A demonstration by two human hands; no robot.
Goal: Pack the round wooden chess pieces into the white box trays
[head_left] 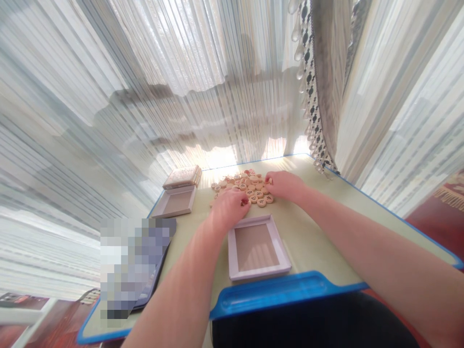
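A loose pile of round wooden xiangqi pieces point(251, 187), some showing dark or red characters, lies toward the far middle of the table. My left hand point(232, 205) is at the near left of the pile, its fingers closed on a xiangqi piece that they partly cover. At the right edge of the pile, my right hand point(284, 183) pinches another xiangqi piece point(270, 181) between thumb and fingers. Just in front of the pile, nearer to me, sits an open shallow white cardboard box point(284, 251) with a brown inside.
A second shallow box point(161, 205) and a closed patterned box point(181, 177) stand at the far left. A dark tablet-like device point(165, 237), partly pixelated, lies at the left. The table point(326, 227) has a blue rim; striped curtains point(217, 106) hang behind it.
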